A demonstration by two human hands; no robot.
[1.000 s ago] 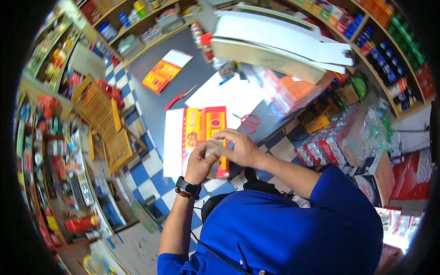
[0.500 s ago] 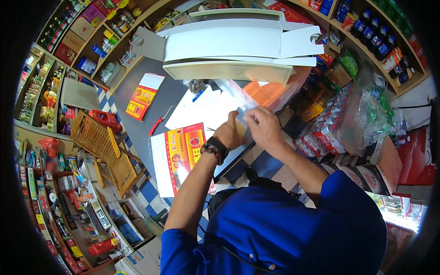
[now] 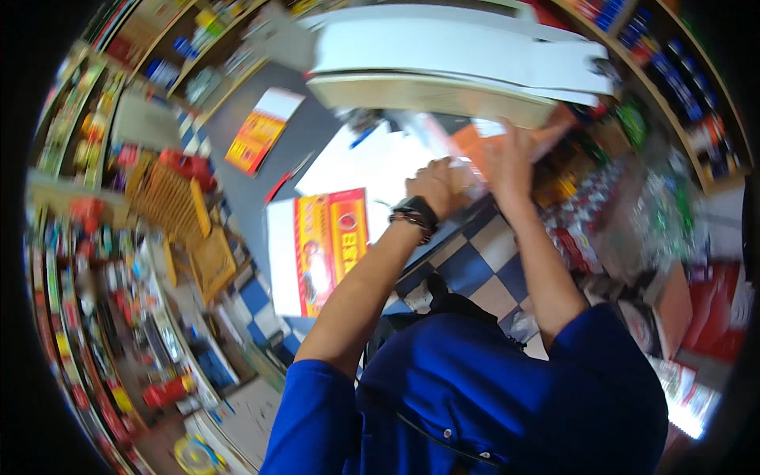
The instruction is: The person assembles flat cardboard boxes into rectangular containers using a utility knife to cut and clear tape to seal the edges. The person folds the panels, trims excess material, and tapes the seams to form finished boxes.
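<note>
My left hand (image 3: 438, 188), with a dark watch and beaded bracelet at the wrist, is over the near right part of the table. Its fingers curl beside clear plastic (image 3: 469, 176); what they hold is hidden. My right hand (image 3: 511, 168) is raised just to its right, by an orange package (image 3: 546, 136) partly under clear film. Motion smears its fingers. White sheets (image 3: 340, 168) lie left of my hands. Nearer me is a red-and-yellow printed card (image 3: 332, 245) with a white strip. A red-handled knife (image 3: 279, 188) lies beside the sheets.
A long open white carton (image 3: 427, 91) spans the table's far side. Another red-and-yellow card (image 3: 257, 138) and a blue pen (image 3: 362, 138) lie on the dark tabletop (image 3: 229, 186). Left stands a wooden folding chair (image 3: 170, 194); at right are wrapped cans (image 3: 582, 210). Stocked shelves surround me.
The view has shifted and blurred. Both hands have moved rightward, and my right hand has swung up toward the orange package, its fingers now pointing away from me. The cards and knife stay on the table.
</note>
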